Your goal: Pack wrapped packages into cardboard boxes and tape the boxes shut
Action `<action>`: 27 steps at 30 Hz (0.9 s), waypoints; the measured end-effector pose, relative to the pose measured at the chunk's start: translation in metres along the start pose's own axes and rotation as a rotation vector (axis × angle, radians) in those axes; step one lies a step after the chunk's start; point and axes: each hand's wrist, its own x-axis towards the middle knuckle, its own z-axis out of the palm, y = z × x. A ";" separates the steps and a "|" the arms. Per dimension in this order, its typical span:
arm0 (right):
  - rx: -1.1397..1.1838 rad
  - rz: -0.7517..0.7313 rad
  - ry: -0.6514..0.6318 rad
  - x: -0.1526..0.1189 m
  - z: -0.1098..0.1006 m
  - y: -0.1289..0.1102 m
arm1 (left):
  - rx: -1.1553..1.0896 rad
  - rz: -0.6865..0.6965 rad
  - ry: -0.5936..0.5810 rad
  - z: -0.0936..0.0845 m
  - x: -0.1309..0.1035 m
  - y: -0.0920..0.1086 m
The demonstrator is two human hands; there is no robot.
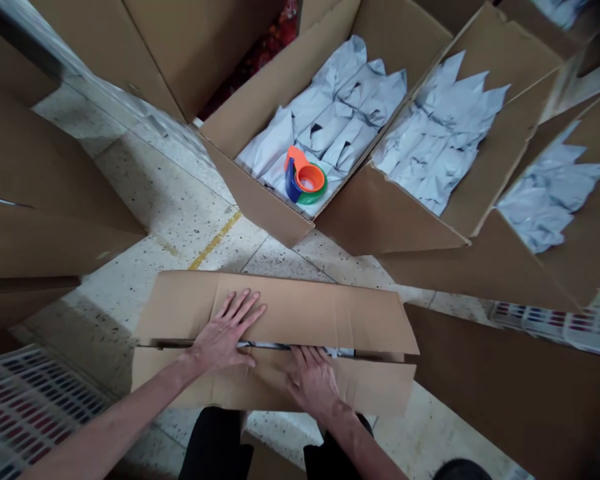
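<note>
Your bare hands: 2, i.e. L hand (pixel 223 340) + R hand (pixel 316 380). Long brown cardboard box under them: 1, w/ 2 long top flaps, far flap (pixel 300 310) + near flap (pixel 375 387). Open brown cardboard boxes w/ pale-grey plastic pkgs: 3 mostly in view, i.e. L box (pixel 260 193), mid box (pixel 390 217), R box (pixel 500 267); pkgs overlap, exact no. unclear to you. Orange, blue & green plastic tape dispenser (pixel 311 179): 1. White lattice plastic crates: at least 2, L crate (pixel 35 393) + R crate (pixel 555 323). Yellow floor line (pixel 215 240): 1. Your black-clad legs: 2.
</note>
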 end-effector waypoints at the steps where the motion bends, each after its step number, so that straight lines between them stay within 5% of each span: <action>1: -0.006 -0.092 0.015 -0.005 -0.002 0.002 | 0.000 -0.003 -0.014 -0.001 0.000 0.000; 4: -0.044 -0.281 0.025 -0.012 -0.002 -0.003 | -0.002 -0.027 -0.056 -0.005 0.001 0.003; 9: 0.056 -0.321 -0.048 0.019 0.015 -0.052 | -0.042 -0.049 -0.118 -0.014 0.001 0.007; 16: 0.148 0.017 -0.276 0.064 0.011 -0.104 | -0.065 -0.049 -0.165 -0.024 0.002 0.010; 22: 0.160 0.167 -0.348 0.080 0.005 -0.119 | -0.067 -0.042 -0.150 -0.024 0.000 0.007; 27: 0.118 -0.135 -0.126 0.039 0.001 -0.078 | -0.023 -0.029 -0.129 -0.017 0.000 0.000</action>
